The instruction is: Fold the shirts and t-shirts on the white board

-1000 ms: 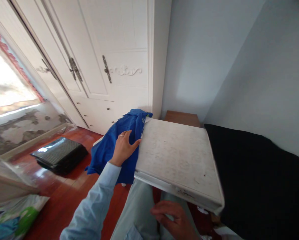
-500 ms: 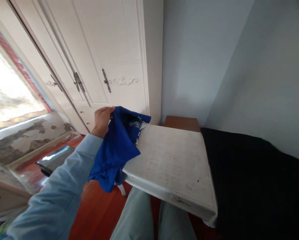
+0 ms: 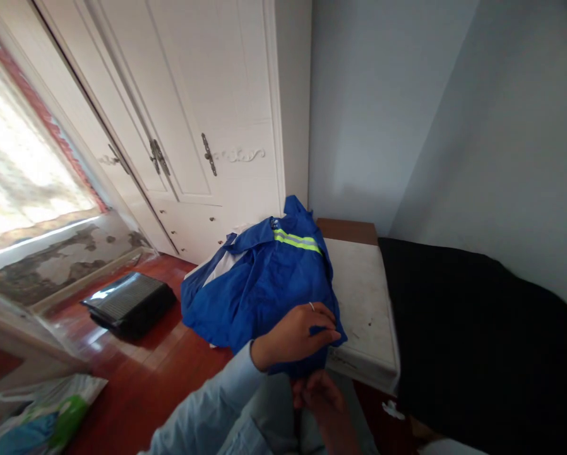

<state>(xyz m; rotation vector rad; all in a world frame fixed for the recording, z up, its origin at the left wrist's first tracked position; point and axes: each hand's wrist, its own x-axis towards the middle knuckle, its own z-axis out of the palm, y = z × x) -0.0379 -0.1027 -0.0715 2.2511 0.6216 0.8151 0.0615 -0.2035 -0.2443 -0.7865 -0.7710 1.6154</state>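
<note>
A blue garment with a yellow-and-silver reflective stripe lies spread over the left part of a white table, its near edge hanging over the front. My left hand, with a ring on one finger, rests on the garment's lower right part; its fingers are bent, and whether they pinch cloth is unclear. Just below the table edge, above my legs, is my right hand, dim and blurred, with its fingers curled near the hanging cloth. What it holds, if anything, is hidden.
Behind the table stand a white wardrobe and a brown box-like piece. Black cloth covers the right side. On the red floor at left lie a black case and a plastic bag.
The blue garment, earlier lifted and bunched at the left, now lies spread across the table with its stripe showing. My left hand has moved right and down; my right hand has come into view.
</note>
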